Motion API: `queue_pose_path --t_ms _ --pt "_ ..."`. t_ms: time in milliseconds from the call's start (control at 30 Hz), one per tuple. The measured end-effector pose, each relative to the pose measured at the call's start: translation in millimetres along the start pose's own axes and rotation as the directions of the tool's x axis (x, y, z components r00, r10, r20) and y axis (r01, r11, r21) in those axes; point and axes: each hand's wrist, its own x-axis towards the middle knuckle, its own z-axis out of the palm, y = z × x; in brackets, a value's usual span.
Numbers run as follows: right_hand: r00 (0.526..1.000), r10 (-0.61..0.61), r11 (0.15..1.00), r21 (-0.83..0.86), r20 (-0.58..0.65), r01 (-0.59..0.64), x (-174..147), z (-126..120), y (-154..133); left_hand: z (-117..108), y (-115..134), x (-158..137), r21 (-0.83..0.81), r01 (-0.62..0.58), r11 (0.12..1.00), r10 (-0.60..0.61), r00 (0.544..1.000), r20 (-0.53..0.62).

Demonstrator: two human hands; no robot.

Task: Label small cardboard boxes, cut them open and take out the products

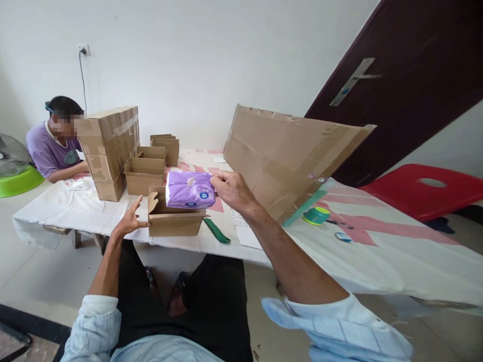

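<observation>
A purple plastic-wrapped tissue pack (pixel 190 190) hangs over an open cardboard box (pixel 175 224) at the table's front edge. My right hand (pixel 232 188) grips the pack by its right end, with the fingers closed on the wrapper. The box has its flaps up, and the pack hides most of its inside. At the box's left side is my left hand (pixel 131 217), thumb and fingers spread apart, close to the cardboard. Just right of the box lies a green box cutter (pixel 217 231).
Stacked taped boxes (pixel 109 151) stand at left, beside more open boxes (pixel 145 171). A large cardboard sheet (pixel 287 156) leans behind. Green tape (pixel 316 215) and a small roll (pixel 343 237) lie right, near a red chair (pixel 426 191). Another person (pixel 56 146) sits far left.
</observation>
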Motion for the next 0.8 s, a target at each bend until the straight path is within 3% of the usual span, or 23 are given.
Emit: queue_pose_path --t_ms 133,300,467,600,800 --pt "0.999 -0.040 0.999 -0.011 -0.035 0.040 -8.9 9.0 -8.0 -7.1 45.1 -12.6 -0.059 -0.172 0.983 0.157 0.966 -0.207" --pt "0.970 -0.180 0.984 -0.019 -0.166 0.179 -25.1 35.0 -19.2 28.5 105.4 -18.6 -0.348 -0.114 0.931 0.108 0.993 -0.036" --pt "0.938 -0.243 0.938 0.187 -0.246 0.292 -40.6 52.1 -27.3 45.3 121.9 -13.3 -0.462 -0.212 0.861 0.175 0.977 -0.123" --pt "0.955 -0.239 0.889 0.357 -0.174 0.288 -40.6 61.3 -29.9 36.9 133.6 -3.0 -0.470 -0.325 0.821 0.264 0.945 -0.192" --pt "0.947 -0.271 0.873 0.371 -0.172 0.317 -29.6 70.7 -33.6 21.1 160.0 5.9 -0.359 -0.428 0.830 0.379 0.904 -0.200"
